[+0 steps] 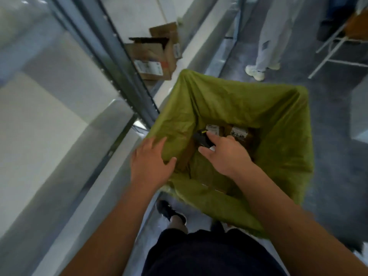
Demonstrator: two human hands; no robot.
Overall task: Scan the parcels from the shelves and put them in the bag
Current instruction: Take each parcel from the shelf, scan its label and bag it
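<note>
A large green bag stands open on the floor in front of me. Brown parcels with white labels lie at its bottom. My left hand rests on the bag's near left rim, fingers spread and thumb hooked over the edge. My right hand reaches down inside the bag and grips a black scanner with a yellow mark, forefinger stretched out along it. More cardboard parcels with labels lie on a lower shelf to the left.
Grey metal shelving with white boards runs along the left. Another person's legs in light trousers stand at the back right, beside a white frame. My feet are on the grey floor.
</note>
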